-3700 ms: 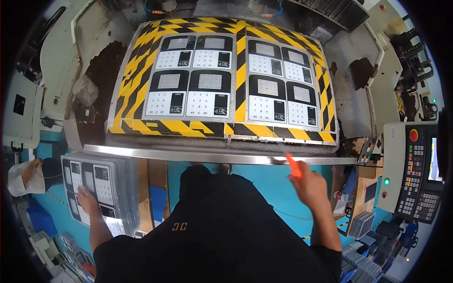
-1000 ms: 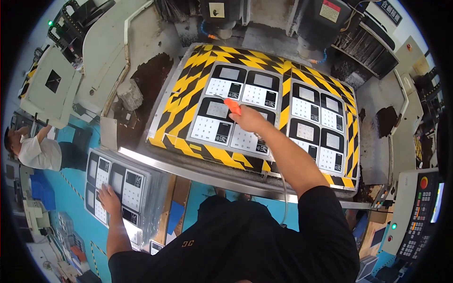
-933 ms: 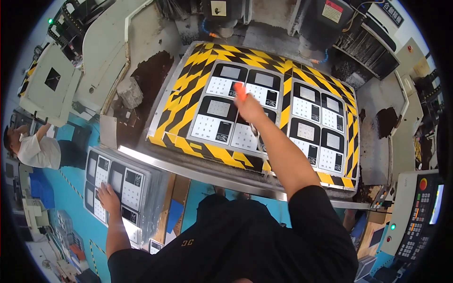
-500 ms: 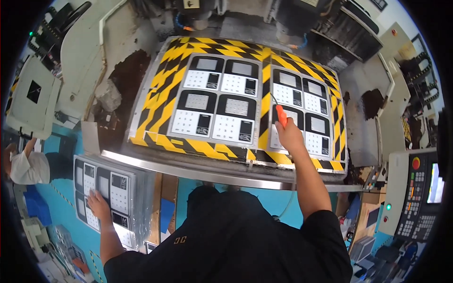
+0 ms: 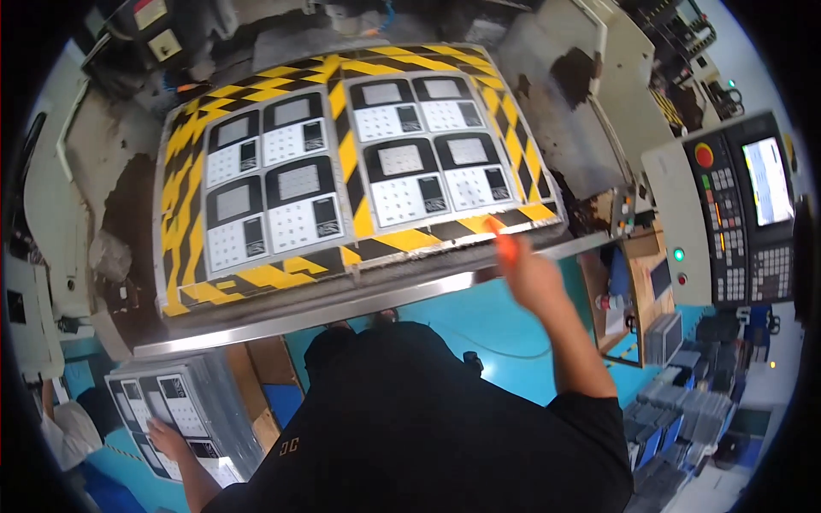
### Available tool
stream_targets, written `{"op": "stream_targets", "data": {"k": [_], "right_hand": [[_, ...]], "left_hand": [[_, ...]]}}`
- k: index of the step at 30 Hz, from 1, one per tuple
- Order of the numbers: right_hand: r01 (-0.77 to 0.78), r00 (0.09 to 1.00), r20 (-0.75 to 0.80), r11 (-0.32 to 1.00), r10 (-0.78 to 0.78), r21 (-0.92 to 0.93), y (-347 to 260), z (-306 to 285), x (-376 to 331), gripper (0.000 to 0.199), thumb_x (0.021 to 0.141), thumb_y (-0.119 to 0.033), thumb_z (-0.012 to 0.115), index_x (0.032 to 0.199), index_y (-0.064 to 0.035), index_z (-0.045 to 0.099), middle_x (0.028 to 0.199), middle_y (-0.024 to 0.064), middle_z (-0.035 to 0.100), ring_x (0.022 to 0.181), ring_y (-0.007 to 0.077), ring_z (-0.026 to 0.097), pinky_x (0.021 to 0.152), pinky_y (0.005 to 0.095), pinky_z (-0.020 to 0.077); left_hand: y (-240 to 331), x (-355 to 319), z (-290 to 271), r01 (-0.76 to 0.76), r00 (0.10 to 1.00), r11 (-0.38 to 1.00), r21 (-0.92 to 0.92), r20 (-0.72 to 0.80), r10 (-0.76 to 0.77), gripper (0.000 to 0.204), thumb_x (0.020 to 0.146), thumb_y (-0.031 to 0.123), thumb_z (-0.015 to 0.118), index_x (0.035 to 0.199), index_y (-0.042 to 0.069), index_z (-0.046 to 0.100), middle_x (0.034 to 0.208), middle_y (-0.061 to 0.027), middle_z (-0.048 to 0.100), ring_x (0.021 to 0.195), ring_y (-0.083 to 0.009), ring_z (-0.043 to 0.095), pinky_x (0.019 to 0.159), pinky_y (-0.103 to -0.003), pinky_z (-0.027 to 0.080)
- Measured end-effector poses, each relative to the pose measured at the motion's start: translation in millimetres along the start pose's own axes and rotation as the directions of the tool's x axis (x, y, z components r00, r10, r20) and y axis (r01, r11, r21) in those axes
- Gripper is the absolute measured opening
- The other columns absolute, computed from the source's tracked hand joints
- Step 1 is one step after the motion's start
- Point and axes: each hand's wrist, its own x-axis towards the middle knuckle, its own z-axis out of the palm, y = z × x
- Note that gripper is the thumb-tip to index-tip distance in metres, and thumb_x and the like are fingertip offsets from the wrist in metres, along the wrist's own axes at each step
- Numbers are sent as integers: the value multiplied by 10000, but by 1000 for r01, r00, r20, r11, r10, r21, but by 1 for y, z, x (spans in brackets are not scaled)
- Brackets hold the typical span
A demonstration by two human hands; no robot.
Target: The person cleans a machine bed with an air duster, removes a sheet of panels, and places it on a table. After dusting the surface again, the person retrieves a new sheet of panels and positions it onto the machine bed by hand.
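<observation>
My right hand [image 5: 534,280] is closed around an orange-handled air blow gun [image 5: 506,247], smeared by motion, over the front edge of the machine bed. Two printed sheets [image 5: 349,190] lie on that bed, framed by yellow-black striped tape [image 5: 385,242]. They carry several black-and-white keypad faces with clear windows. Down at the left, my left hand [image 5: 168,439] rests with its fingers stretched out on the top of a stack of similar keypad sheets [image 5: 184,402]. Nothing shows in its grip.
A metal rail [image 5: 385,301] runs along the bed's front. At the right stands a control panel [image 5: 727,214] with a red knob, keys and a lit screen. Stacked sheets [image 5: 684,419] fill the lower right. Another person [image 5: 73,427] is at the far left. A thin hose [image 5: 505,354] hangs behind my arm.
The view has swung right. My right hand has drawn the blow gun back from the right-hand sheet to the bed's front edge. My left hand stays on the stack.
</observation>
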Motion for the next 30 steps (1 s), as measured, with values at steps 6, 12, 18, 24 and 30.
{"op": "stream_targets", "data": {"k": [6, 12, 18, 24, 30], "right_hand": [[-46, 991, 124, 999, 45, 2, 43, -21, -43, 463, 897, -367, 612, 1187, -30, 485, 881, 244, 665, 845, 441, 636, 754, 516, 493], [-262, 965, 15, 959, 262, 110, 36, -16, 2, 428, 923, -407, 554, 1143, -43, 500, 933, 259, 668, 890, 442, 641, 761, 513, 496], [-45, 992, -101, 962, 75, 270, 14, -10, 82, 474, 902, -375, 617, 1200, -19, 524, 915, 244, 671, 867, 378, 670, 760, 442, 516], [-91, 986, -9, 585, 165, 806, 142, -9, 96, 407, 935, -384, 598, 1128, -26, 614, 929, 35, 661, 824, 119, 610, 713, 305, 479], [52, 914, -250, 518, 319, 854, 231, -38, 95, 648, 969, -567, 417, 1076, 22, 666, 966, 112, 692, 921, 241, 636, 837, 322, 465]], "left_hand": [[-1, 4, 4, 74, 997, 997, -6, -5, -74, 607, 1007, 478, 321, 1340, 0, 491, 1313, -281, 506, 1216, -443, 465, 1024, -475, 369], [10, 0, -2, 53, 999, 998, -26, 7, -52, 604, 1004, 476, 333, 1347, 3, 483, 1310, -274, 511, 1218, -433, 467, 1023, -475, 368], [-8, -5, 5, 23, 999, 1000, -19, -26, -23, 579, 1005, 458, 338, 1357, 21, 481, 1293, -260, 527, 1201, -421, 477, 1022, -472, 366], [-1, 5, 11, 2, 1000, 1000, 7, 6, -2, 571, 1006, 449, 329, 1361, 27, 480, 1314, -250, 518, 1226, -412, 459, 1040, -461, 354], [-27, 6, 5, 21, 999, 995, 98, 43, -25, 665, 987, 545, 292, 1377, 34, 461, 1341, -237, 517, 1220, -438, 477, 1034, -471, 368]]}}
